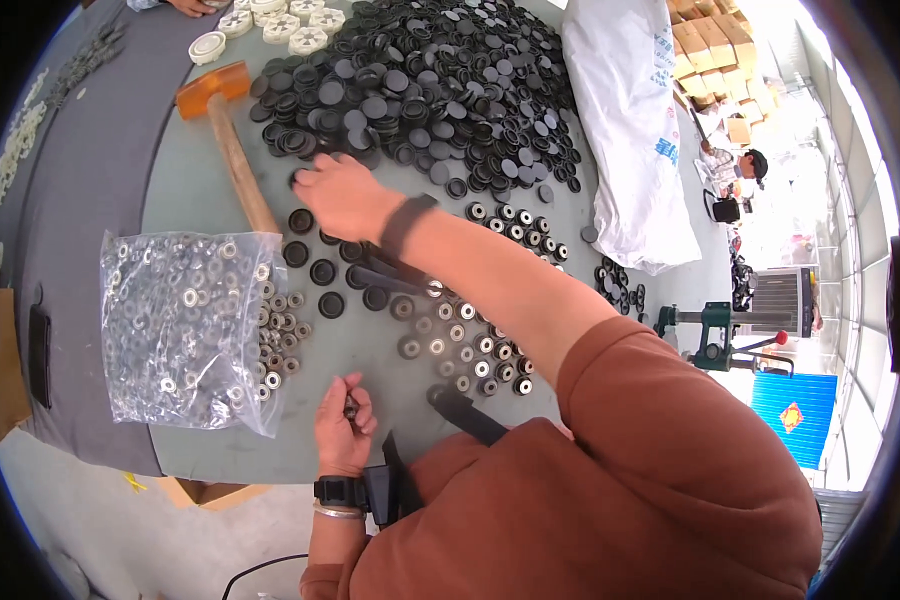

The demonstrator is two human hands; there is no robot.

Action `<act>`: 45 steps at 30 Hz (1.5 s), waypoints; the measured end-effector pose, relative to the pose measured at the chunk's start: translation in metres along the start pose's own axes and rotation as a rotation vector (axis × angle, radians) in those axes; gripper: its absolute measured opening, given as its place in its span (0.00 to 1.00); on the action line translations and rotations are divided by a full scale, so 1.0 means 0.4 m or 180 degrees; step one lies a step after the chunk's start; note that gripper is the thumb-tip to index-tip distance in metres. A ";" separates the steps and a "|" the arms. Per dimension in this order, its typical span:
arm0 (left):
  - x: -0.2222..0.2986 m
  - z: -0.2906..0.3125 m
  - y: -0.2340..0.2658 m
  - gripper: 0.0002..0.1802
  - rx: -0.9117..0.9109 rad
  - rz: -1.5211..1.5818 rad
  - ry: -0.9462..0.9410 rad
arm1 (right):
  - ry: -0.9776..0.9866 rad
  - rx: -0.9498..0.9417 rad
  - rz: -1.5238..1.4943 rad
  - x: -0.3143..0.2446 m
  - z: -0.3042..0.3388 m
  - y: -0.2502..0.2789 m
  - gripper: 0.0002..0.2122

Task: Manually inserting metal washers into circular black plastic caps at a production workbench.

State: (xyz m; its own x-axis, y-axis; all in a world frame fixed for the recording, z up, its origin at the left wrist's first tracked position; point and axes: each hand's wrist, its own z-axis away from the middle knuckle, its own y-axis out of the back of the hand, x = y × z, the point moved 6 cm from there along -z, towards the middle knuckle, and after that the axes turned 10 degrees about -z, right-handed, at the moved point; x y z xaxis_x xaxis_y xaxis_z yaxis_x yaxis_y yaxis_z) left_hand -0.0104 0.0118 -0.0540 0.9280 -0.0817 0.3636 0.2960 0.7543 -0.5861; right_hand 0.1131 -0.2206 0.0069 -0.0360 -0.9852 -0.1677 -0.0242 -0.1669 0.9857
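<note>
Bearing bag [182,335] on table [210,460], mallet [236,160] behind it, cap heap [440,100] right of mallet

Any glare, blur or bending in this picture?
Head view: fisheye bending curves the wall at right, with black corners. Head view: glossy highlights on the clear bag. Head view: some metal parts look hazy under the right forearm.

Black caps [420,105], silver bearings [288,322], orange hammerhead [213,90]

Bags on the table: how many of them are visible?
2: a clear plastic bag of metal bearings on the left, below the orange-headed mallet, and a large white sack right of the black caps.
</note>
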 end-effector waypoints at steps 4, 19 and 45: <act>-0.002 -0.003 0.004 0.15 -0.0023 0.0035 -0.0024 | -0.0224 -0.0041 -0.0356 -0.009 0.163 0.005 0.24; -0.005 -0.003 -0.002 0.15 0.0123 -0.0059 -0.0018 | -0.1389 0.0985 -0.1091 0.119 0.054 0.020 0.09; -0.006 -0.008 -0.005 0.16 0.0074 -0.0084 0.0002 | -0.1173 0.0718 -0.0802 0.152 0.251 0.049 0.08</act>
State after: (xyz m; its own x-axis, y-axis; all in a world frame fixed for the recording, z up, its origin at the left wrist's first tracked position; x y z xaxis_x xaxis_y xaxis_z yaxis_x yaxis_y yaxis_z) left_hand -0.0126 0.0085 -0.0561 0.9200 -0.1021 0.3783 0.3151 0.7668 -0.5593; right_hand 0.0102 -0.2799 0.0141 -0.3508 -0.8291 -0.4354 -0.2915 -0.3451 0.8921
